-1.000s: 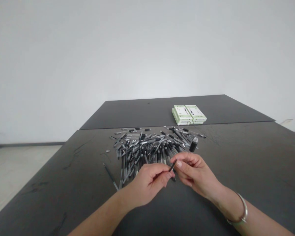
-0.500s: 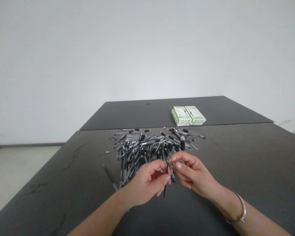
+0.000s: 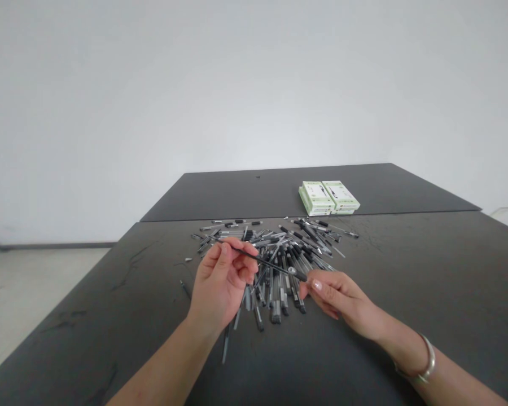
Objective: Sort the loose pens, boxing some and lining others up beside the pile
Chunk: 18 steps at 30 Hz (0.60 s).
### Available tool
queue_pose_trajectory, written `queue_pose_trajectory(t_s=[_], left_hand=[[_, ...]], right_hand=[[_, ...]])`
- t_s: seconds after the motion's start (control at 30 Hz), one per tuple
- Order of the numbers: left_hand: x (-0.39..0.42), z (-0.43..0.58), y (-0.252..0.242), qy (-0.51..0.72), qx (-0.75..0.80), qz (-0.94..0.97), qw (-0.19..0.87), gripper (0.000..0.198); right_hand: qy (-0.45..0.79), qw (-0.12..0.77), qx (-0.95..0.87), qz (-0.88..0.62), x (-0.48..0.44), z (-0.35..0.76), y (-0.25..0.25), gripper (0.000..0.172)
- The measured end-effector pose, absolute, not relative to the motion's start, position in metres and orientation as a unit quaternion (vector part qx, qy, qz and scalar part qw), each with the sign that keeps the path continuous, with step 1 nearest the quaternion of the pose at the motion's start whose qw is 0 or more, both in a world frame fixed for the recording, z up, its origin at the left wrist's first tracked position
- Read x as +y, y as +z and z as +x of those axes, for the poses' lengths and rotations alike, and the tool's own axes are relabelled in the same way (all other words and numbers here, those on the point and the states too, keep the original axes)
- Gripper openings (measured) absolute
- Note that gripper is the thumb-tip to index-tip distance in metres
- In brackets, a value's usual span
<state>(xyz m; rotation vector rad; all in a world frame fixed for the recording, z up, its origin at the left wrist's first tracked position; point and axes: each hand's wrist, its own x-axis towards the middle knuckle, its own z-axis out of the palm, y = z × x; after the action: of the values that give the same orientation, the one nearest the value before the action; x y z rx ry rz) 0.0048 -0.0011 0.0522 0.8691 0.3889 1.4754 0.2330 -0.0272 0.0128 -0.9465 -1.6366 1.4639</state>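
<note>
Between thumb and fingers, my left hand [image 3: 226,276] pinches a thin dark pen refill [image 3: 267,262], which slants down to the right. My right hand [image 3: 336,293] is closed on a pen barrel [image 3: 298,274] with a black grip and a clear end pointing left. The refill's right end meets the barrel's clear end; whether it sits inside I cannot tell. Most of the barrel is hidden by the right fingers. Beneath and behind both hands lies a heap of clear and black pen parts [image 3: 275,304], part of it covered by my left hand.
Green and white boxes [image 3: 341,194] stand stacked on the far black panel [image 3: 237,194]. A small white piece [image 3: 188,259] lies left of the heap, near a loose dark stick [image 3: 185,289]. Another stick [image 3: 225,344] lies below my left wrist. A pale wall rises behind.
My left hand has risen and moved left, turning the refill from near upright to a slant. My right hand has tipped the barrel leftward, so the refill and barrel now meet end to end.
</note>
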Motion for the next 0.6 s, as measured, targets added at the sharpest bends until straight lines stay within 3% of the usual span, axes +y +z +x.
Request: queue_pose_trajectory(t_s=[0.6], left_hand=[[-0.0049,0.0035,0.0511,0.659,0.154,0.464,0.572,0.018]], right_hand=[[0.426,0.352,-0.726,-0.409,-0.0263,0.2344,0.0239,0.041]])
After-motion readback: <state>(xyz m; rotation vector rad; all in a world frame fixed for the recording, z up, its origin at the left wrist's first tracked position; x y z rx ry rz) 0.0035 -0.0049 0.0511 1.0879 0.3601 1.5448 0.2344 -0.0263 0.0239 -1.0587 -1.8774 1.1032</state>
